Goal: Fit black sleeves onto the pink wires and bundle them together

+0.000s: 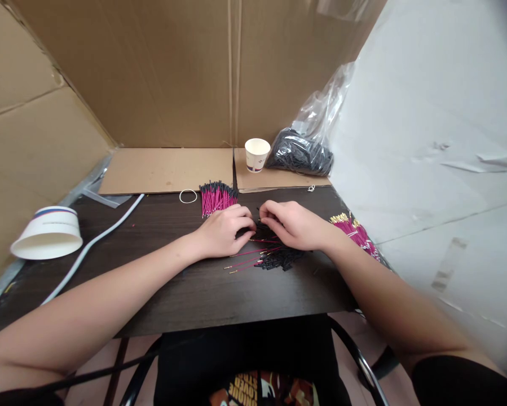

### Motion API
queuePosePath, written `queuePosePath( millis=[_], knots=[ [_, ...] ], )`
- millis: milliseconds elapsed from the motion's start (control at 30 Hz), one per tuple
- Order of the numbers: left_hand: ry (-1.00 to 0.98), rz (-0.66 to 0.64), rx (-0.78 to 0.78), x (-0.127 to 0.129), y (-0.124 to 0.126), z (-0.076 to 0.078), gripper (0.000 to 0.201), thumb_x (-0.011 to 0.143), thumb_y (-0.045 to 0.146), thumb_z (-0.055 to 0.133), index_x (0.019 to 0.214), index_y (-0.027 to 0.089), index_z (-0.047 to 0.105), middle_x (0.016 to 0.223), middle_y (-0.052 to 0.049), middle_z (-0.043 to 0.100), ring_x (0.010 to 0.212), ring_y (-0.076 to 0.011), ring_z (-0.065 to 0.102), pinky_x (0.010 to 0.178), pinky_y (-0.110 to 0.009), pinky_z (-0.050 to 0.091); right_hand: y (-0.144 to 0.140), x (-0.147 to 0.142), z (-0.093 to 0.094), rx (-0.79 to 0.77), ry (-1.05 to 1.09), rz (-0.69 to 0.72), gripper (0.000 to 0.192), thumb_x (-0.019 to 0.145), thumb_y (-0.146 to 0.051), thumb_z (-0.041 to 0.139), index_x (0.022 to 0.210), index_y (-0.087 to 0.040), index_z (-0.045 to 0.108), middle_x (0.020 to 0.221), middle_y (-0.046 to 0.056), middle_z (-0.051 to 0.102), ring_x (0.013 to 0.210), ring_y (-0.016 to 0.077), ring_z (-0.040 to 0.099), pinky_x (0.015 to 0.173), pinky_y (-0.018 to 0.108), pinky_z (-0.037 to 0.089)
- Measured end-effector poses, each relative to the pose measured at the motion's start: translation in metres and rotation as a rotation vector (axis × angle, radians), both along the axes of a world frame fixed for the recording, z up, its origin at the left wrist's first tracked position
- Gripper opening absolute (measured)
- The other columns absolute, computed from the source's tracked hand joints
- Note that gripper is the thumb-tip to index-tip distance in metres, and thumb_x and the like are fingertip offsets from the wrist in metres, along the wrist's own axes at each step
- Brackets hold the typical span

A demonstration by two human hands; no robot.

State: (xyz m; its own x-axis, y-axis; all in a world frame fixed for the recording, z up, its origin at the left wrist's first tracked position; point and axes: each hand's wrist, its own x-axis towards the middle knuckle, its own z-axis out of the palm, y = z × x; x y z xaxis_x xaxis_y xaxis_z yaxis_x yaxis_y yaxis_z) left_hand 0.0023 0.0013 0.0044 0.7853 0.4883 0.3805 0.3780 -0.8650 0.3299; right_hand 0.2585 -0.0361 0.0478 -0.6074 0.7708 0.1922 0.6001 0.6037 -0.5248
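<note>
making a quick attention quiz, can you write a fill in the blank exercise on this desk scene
1. Beside the right hand lies a pile of small pieces coloured ____.
2. A white loop lies to the ____ of the pink bundle near the left hand.
3. In all, ____ paper cups are in view.

Missing words: black; left; two

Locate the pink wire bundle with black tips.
Head view, just left of centre: the pink wire bundle is on the dark table, just beyond the left hand, with the white loop to its left.
</note>
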Motion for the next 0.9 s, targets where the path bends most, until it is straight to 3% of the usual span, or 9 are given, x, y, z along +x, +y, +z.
queuePosePath(
  millis=[433, 900],
  knots=[
    [0.094, -0.010, 0.191, 0.001, -0.007, 0.003, 0.021, 0.109, 0.025, 0.061, 0.105, 0.015, 0.079, 0.105, -0.011, 0.076, 0.098, -0.0251, 0.067, 0.074, -0.034, 0.057, 0.011, 0.003, -0.016, 0.223, 0.093, -0.033, 0.009, 0.101, -0.012, 0.060, 0.102, -0.020, 0.061, 0.093, 0.005, 0.066, 0.083, 0.0200, 0.061, 0.077, 0.033, 0.049],
    [0.124, 0.010, 0.217, 0.004, -0.008, 0.005, 0.022, 0.109, 0.022, 0.058, 0.102, 0.013, 0.077, 0.100, -0.011, 0.075, 0.095, -0.0255, 0.065, 0.071, -0.035, 0.055, 0.011, 0.004, -0.019, 0.232, 0.014, -0.055, 0.010, 0.106, -0.017, 0.060, 0.106, -0.017, 0.070, 0.094, 0.007, 0.071, 0.082, 0.0207, 0.063, 0.077, 0.034, 0.048]
  ],
)
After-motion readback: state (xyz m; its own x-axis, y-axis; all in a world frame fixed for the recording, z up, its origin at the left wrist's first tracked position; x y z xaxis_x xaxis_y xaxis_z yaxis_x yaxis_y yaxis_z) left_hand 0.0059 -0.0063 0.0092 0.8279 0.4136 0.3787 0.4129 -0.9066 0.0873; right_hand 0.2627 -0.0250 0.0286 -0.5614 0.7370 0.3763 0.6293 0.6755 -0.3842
